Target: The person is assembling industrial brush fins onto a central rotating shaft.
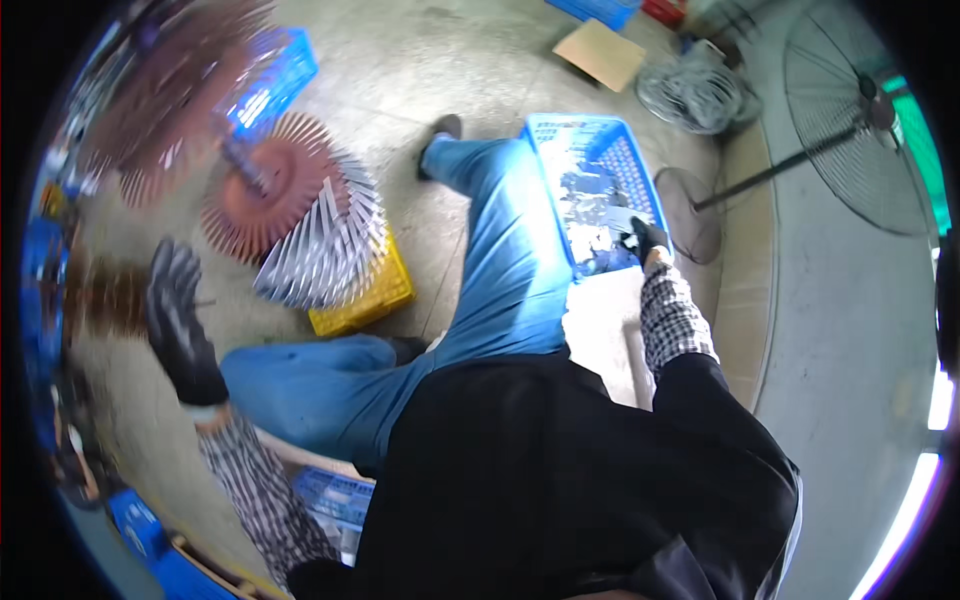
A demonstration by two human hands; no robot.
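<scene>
My left hand (pixel 181 315), in a dark glove, is raised at the left with its fingers stretched out and nothing seen in them. Nearest to it is a reddish-brown slotted wheel (pixel 262 190). Shiny metal strips (pixel 325 255) fan out along that wheel's near right side. At the right, my gloved right hand (pixel 650 238) reaches over the near corner of a blue plastic basket (pixel 532 125). Its fingers are closed on the edge of a flat grey metal piece (pixel 617 217). Dark and shiny flat pieces (pixel 585 200) lie loose in the basket.
A yellow crate (pixel 375 300) stands under the strips. Another slotted wheel (pixel 160 100) and a blue crate (pixel 290 75) are farther left. A pedestal fan (pixel 870 100), a coil of grey tubing (pixel 695 90) and cardboard (pixel 600 53) are at the far right. A blue basket (pixel 335 497) sits near my left forearm.
</scene>
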